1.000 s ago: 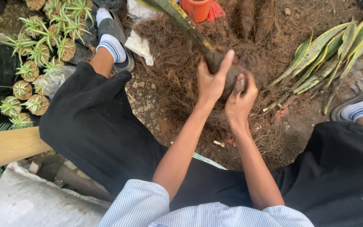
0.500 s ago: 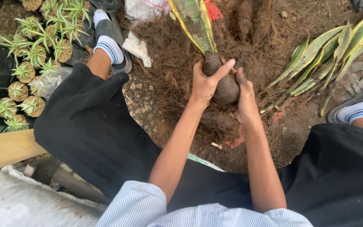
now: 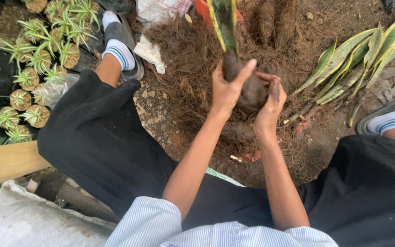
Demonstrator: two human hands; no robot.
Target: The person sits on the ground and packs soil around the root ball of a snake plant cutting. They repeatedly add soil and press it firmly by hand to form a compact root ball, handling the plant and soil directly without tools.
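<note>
My left hand (image 3: 227,89) grips the base of a snake plant (image 3: 222,20) with yellow-edged green leaves, just above its brown fibre-wrapped root ball (image 3: 252,93). My right hand (image 3: 270,103) cups the root ball from the right side, fingers pressed against it. The plant is held upright over a heap of brown coconut fibre (image 3: 193,59) on the ground between my knees.
Loose snake plant cuttings (image 3: 353,59) lie at right. Several small spiky plants in fibre balls (image 3: 33,77) sit at left. A white sack (image 3: 24,224) and a wooden plank (image 3: 5,162) are at lower left. My shoes (image 3: 122,39) flank the heap; white plastic (image 3: 163,9) lies behind.
Both hands have lifted and turned the root ball slightly; the plant now stands more upright, and the right hand has wrapped closer around the ball.
</note>
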